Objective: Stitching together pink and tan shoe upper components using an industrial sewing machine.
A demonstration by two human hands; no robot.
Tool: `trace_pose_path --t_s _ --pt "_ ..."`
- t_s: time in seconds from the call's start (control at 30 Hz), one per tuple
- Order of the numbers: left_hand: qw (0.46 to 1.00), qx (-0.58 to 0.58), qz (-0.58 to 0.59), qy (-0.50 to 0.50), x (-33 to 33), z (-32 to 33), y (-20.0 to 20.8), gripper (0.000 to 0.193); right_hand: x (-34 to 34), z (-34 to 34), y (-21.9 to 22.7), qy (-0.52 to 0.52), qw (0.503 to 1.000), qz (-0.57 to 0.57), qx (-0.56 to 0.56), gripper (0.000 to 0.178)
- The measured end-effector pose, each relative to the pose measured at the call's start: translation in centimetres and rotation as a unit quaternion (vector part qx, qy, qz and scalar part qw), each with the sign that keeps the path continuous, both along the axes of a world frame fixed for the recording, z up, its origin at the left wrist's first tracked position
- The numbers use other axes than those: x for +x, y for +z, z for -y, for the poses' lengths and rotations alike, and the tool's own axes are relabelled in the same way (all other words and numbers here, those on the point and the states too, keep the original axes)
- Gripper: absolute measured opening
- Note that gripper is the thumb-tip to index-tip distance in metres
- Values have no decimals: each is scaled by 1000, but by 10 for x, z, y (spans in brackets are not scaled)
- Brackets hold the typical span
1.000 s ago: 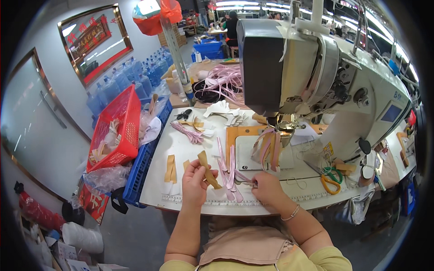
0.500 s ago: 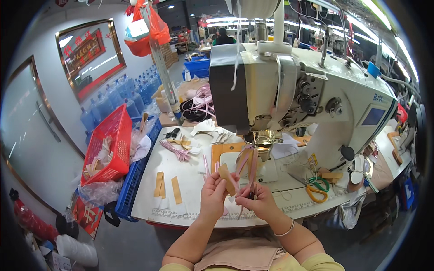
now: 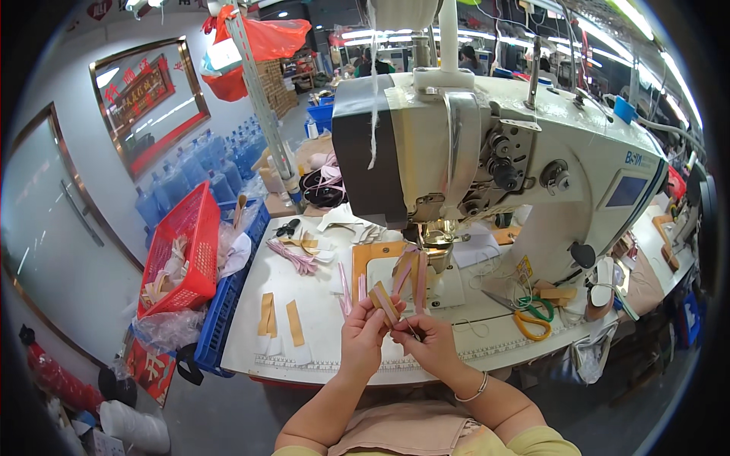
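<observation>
My left hand [image 3: 362, 332] is closed around a short tan strip [image 3: 378, 292], held up between thumb and fingers just in front of the sewing machine's needle area. A pink ribbon [image 3: 386, 306] runs along the face of that strip. Close beside it, my right hand [image 3: 426, 342] is pinched near the strip's lower end. What its fingertips hold is too small to make out. Behind the hands, more tan and pink strips [image 3: 420, 283] hang near the presser foot [image 3: 438, 235] of the sewing machine [image 3: 487, 152].
Loose tan strips [image 3: 295, 322] and a pink ribbon bundle [image 3: 295, 258] lie on the white table [image 3: 247, 327] at left. Orange-and-green-handled scissors [image 3: 534, 323] rest at right. A red basket [image 3: 199, 243] sits on a blue crate [image 3: 217, 334] beyond the left edge. White cut pieces [image 3: 351, 220] are piled behind.
The pink ribbon now lies along the tan strip in my left hand; before, the strip's face showed plain. My right hand has come slightly left, closer to the strip. The view has shifted a little.
</observation>
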State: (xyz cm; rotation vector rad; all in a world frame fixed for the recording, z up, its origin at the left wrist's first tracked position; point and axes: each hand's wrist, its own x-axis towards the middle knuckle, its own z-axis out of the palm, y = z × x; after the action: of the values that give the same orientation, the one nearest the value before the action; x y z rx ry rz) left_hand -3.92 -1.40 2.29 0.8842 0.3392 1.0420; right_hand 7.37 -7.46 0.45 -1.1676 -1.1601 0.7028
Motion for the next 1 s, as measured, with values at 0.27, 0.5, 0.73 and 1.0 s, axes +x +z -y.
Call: trace_pose_path --t_s 0.27,0.5,0.73,1.0 --pt "1000 15 -14 15 4 3 -4 26 -1 1 0 -15 1000 -2 -5 11" --pt "998 -52 -36 16 2 -16 13 22 19 -8 -1 -22 998 19 63 29" --pt "996 -46 -74 24 9 -40 17 16 35 -13 -6 190 957 -100 -196 24" --pt "995 -54 -72 45 13 -41 8 21 27 -10 -4 171 966 -45 -186 21"
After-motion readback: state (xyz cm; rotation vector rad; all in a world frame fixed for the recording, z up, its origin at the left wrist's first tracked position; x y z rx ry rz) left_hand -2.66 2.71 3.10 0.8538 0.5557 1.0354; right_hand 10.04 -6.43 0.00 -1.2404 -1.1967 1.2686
